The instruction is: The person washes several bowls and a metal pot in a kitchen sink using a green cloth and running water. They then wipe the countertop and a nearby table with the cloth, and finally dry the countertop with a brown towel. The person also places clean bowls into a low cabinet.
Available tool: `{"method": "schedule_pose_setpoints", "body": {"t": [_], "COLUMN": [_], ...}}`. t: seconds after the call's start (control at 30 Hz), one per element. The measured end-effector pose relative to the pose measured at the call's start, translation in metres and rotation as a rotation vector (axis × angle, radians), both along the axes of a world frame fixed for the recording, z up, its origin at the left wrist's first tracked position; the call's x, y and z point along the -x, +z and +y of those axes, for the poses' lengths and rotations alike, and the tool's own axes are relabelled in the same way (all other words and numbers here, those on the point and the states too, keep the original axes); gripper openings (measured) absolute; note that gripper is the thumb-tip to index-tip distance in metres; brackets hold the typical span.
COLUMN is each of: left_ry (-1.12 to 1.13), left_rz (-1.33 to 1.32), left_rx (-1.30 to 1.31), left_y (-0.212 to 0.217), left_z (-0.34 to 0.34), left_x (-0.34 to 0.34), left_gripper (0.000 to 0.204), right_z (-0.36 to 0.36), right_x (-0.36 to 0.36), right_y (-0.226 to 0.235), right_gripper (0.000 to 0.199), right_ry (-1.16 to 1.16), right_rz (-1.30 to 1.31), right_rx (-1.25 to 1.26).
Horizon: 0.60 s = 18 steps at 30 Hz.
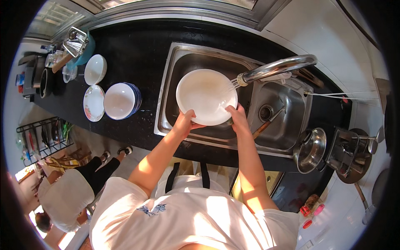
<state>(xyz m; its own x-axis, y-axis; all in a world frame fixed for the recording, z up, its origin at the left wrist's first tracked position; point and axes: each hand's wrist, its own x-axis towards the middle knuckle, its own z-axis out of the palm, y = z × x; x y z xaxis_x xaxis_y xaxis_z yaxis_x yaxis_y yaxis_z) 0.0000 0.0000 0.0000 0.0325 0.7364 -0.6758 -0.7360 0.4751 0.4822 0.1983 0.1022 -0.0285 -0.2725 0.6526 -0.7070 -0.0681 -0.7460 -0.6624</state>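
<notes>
A wide white bowl (204, 96) is held over the large left basin of the steel sink (164, 104). My left hand (185, 123) grips its near left rim, thumb on top and fingers underneath. On the near right rim my right hand (238, 118) has the same kind of grip. From the curved chrome faucet (283, 66), thin streams of water fall into the bowl's right side. Something small and dark green shows beside my right thumb; I cannot make out what it is. The bowl hides much of the left basin.
A wooden-handled utensil (262, 128) lies in the right basin. Left on the black counter (137, 46) stand stacked bowls (118, 101), a floral plate (93, 104) and a white bowl (96, 70). A steel pan (310, 151) sits right of the sink. Another person (68, 196) is behind, at left.
</notes>
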Motion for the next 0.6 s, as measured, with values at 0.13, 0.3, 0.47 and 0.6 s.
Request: {"method": "schedule_pose_setpoints", "body": {"t": [0.13,0.3,0.47,0.6], "left_ry": [0.04,-0.48,-0.699,-0.448], "left_rz": [0.382,1.835,1.648,1.54], "left_rx": [0.058,-0.654,-0.99,-0.896], "left_y": [-0.02,0.015,0.002,0.013], "left_z": [-0.005,-0.003,0.01,0.037], "left_x": [-0.011,-0.009,-0.014,-0.015], "left_gripper": [0.073,0.079,0.022,0.028], "right_z": [0.011,0.028,0.046,0.049], "right_x": [-0.01,-0.011,-0.018,-0.003], "right_y": [-0.004,0.023,0.013,0.039], "right_gripper": [0.049,0.048,0.045,0.033], "right_ry": [0.093,0.188,0.227,-0.025], "right_rz": [-0.288,-0.53,-0.478,-0.238], "right_rx": [-0.179,-0.293,-0.322,-0.368]}}
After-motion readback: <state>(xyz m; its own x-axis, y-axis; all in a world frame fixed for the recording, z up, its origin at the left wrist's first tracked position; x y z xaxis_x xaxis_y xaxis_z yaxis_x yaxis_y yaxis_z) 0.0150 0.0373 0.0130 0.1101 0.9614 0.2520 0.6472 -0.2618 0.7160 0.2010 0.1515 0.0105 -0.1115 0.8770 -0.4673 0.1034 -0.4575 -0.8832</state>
